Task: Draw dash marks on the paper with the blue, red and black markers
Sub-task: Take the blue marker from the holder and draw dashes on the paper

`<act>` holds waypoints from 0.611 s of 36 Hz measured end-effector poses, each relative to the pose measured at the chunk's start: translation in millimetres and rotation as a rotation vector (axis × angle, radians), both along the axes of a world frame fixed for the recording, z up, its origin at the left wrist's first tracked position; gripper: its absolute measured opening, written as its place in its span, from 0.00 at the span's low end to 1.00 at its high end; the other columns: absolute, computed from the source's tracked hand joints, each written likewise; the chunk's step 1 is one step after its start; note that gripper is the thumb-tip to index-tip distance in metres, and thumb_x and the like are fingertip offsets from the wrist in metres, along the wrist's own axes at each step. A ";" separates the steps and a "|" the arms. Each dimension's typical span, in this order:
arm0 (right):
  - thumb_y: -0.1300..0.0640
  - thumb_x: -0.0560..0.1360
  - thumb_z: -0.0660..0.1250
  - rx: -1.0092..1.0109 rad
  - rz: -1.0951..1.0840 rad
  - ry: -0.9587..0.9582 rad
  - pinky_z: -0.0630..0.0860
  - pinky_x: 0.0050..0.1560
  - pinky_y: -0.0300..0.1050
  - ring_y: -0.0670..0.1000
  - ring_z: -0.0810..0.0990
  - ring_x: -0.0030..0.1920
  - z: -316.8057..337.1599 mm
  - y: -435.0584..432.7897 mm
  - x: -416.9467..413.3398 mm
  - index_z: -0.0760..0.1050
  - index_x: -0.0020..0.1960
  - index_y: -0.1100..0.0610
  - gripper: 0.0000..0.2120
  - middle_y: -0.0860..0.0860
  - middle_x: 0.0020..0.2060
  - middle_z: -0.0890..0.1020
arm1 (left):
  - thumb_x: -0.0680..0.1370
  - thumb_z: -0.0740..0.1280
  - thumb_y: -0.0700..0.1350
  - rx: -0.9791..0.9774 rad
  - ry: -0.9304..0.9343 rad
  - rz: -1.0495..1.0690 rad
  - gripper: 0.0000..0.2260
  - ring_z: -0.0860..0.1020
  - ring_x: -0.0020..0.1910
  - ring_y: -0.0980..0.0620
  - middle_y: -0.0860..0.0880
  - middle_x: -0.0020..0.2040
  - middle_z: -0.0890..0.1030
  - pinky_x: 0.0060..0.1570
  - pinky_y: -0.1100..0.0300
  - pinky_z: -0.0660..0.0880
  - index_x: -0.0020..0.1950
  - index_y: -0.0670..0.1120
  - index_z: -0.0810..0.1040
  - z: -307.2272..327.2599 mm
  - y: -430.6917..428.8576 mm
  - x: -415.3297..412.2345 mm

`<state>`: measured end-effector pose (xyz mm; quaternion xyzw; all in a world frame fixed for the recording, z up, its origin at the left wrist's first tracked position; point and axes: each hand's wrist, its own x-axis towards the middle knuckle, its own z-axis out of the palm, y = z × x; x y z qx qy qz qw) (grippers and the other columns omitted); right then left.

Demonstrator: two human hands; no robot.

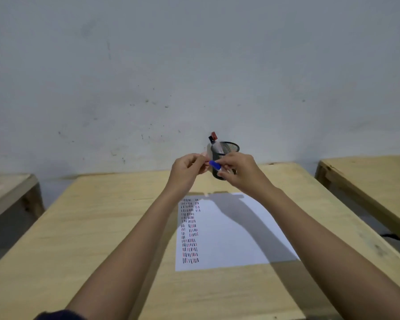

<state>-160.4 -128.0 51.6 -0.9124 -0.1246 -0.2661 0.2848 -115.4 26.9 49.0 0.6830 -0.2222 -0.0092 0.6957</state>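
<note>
Both hands are raised above the far end of the wooden table. Between them is the blue marker; only its blue end shows. My right hand grips it, and the fingertips of my left hand pinch at its left end. Whether cap and barrel are apart is hidden by the fingers. Just behind the hands stands a black mesh pen holder with a red-capped marker and a black-capped marker sticking out. The white paper lies below, with columns of black and red dashes down its left side.
A grey wall rises right behind the table. Another wooden table stands to the right and a third to the left, each with a gap between. A dark cable lies on the floor at the right.
</note>
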 end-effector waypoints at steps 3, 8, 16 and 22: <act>0.64 0.70 0.69 -0.085 0.014 0.048 0.68 0.43 0.40 0.51 0.73 0.38 -8.8 7.6 -3.2 0.81 0.52 0.60 0.11 0.52 0.37 0.75 | 0.77 0.66 0.46 0.100 -0.022 0.001 0.09 0.80 0.37 0.55 0.52 0.34 0.82 0.51 0.57 0.78 0.39 0.46 0.82 -10.7 9.7 -5.5; 0.64 0.71 0.65 -0.170 0.022 0.089 0.73 0.42 0.52 0.56 0.74 0.39 -15.8 15.6 -8.4 0.81 0.45 0.58 0.07 0.58 0.37 0.77 | 0.72 0.72 0.41 0.183 -0.103 0.028 0.04 0.81 0.37 0.54 0.50 0.36 0.83 0.46 0.61 0.78 0.39 0.49 0.81 -19.4 19.0 -17.8; 0.55 0.73 0.68 -0.087 -0.026 0.130 0.70 0.43 0.47 0.50 0.73 0.40 -9.4 13.5 -16.1 0.81 0.52 0.57 0.10 0.51 0.40 0.75 | 0.72 0.71 0.38 0.144 -0.142 0.071 0.03 0.80 0.35 0.62 0.49 0.36 0.82 0.44 0.69 0.76 0.42 0.45 0.82 -9.4 26.3 -17.0; 0.57 0.73 0.68 0.155 0.044 0.295 0.69 0.40 0.46 0.51 0.74 0.38 -11.1 -1.7 -22.1 0.80 0.52 0.55 0.08 0.56 0.40 0.81 | 0.74 0.68 0.36 0.041 -0.091 0.081 0.04 0.83 0.39 0.53 0.46 0.39 0.82 0.50 0.61 0.79 0.44 0.45 0.80 -10.4 39.1 -10.4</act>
